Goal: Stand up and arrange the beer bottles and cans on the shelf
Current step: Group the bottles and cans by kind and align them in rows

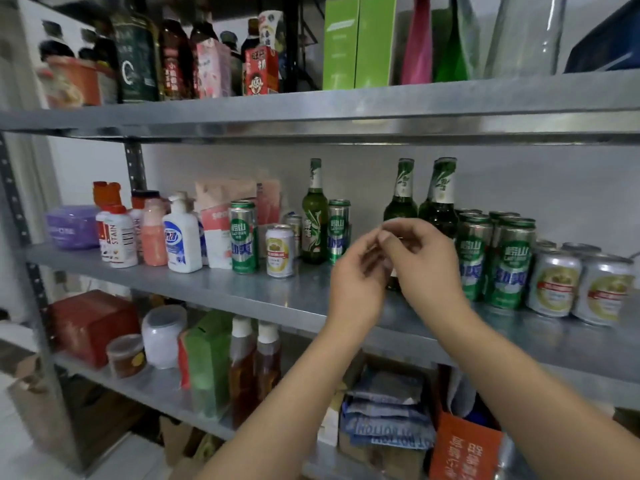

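Both hands are hovering mid-frame before the middle shelf [214, 289]. The left hand [360, 275] and right hand [424, 258] are loosely curled with fingertips meeting, and blur is hiding whether they're pinching anything. At right, two bottles [438, 199], tall green cans [510, 268] and short cans [554, 284] are standing grouped by kind, probably already sorted. A lone bottle [314, 216] and stray cans [244, 237] are waiting centre-left. The lidded purple tub [71, 227] is showing nothing inside.
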